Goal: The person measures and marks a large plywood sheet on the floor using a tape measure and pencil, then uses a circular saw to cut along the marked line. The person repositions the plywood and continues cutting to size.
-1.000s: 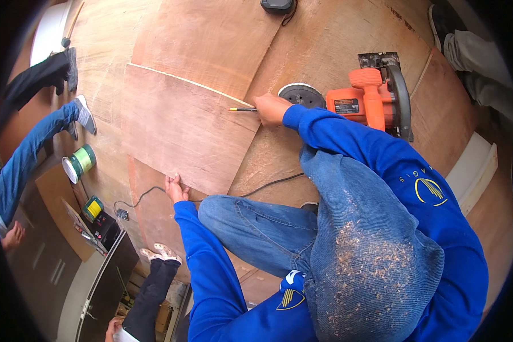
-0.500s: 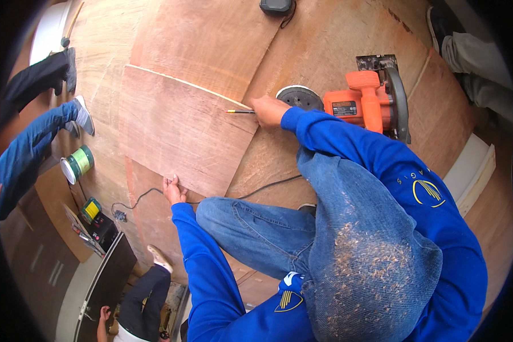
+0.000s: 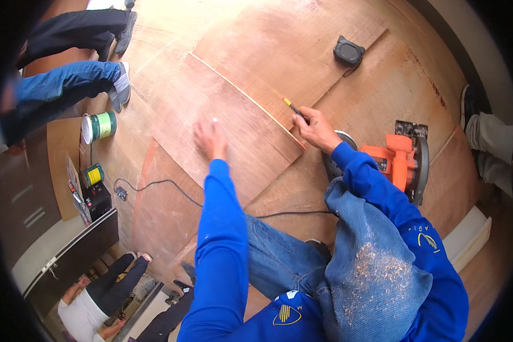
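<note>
A cut plywood panel [image 3: 253,151] lies at an angle on larger plywood sheets, its far edge pale. My right hand [image 3: 318,132] is closed around a pencil [image 3: 294,108], just beyond the panel's right corner. The pencil's yellow-and-red end points up and to the left. My left hand [image 3: 211,141] is over the middle of the panel, somewhat blurred, with its fingers stretched out and nothing visible in them. Whether it touches the wood I cannot tell. Beside my right forearm stands an orange circular saw [image 3: 402,159].
A black tape measure [image 3: 348,52] lies beyond my right hand. A dark cord [image 3: 159,182] runs across the sheets under my knee. Two spools [image 3: 100,126] of green and yellow line stand at the left. Other people's legs [image 3: 74,85] are at the left, right and lower left.
My left hand has left the panel's near edge and moved over its middle. My right hand has lifted the pencil off the corner and turned it. The view has shifted and rotated.
</note>
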Demonstrator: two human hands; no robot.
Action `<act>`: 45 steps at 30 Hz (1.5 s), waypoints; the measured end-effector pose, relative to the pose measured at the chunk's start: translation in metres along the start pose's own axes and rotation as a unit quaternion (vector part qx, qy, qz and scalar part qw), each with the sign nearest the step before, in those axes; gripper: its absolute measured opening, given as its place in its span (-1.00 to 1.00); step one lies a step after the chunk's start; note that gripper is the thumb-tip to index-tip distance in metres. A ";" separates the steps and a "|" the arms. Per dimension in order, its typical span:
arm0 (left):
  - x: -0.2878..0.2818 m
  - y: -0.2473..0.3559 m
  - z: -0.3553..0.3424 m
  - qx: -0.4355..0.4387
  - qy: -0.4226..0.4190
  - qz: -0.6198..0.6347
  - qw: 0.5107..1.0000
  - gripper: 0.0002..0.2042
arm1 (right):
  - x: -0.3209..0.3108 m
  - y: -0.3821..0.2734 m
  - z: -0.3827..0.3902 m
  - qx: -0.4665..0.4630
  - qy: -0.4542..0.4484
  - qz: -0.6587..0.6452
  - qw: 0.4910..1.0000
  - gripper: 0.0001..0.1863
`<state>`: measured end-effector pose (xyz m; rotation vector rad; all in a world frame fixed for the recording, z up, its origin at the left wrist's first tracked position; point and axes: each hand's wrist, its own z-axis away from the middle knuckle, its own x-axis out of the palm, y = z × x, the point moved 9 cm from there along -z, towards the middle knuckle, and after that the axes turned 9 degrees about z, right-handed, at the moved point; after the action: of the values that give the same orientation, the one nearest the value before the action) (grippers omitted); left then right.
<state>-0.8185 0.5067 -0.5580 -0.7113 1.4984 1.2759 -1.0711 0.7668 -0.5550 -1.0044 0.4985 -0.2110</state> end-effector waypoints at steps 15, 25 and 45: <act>0.027 0.039 0.026 -0.099 0.048 -0.074 0.991 -0.36 | -0.003 -0.151 -0.169 -0.171 0.005 -0.092 0.981 -0.77; 0.026 0.037 0.022 -0.106 0.035 -0.081 0.990 -0.33 | 0.097 -0.183 -0.283 -0.175 0.052 0.123 0.976 -0.65; 0.031 0.033 0.029 -0.089 0.063 -0.042 0.993 -0.34 | -0.029 -0.057 -0.010 -0.088 -0.137 0.220 0.962 -0.80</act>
<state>-0.8495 0.5479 -0.5733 -0.9760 1.4512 1.3319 -1.0982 0.7408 -0.5026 -1.0502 0.4796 0.3717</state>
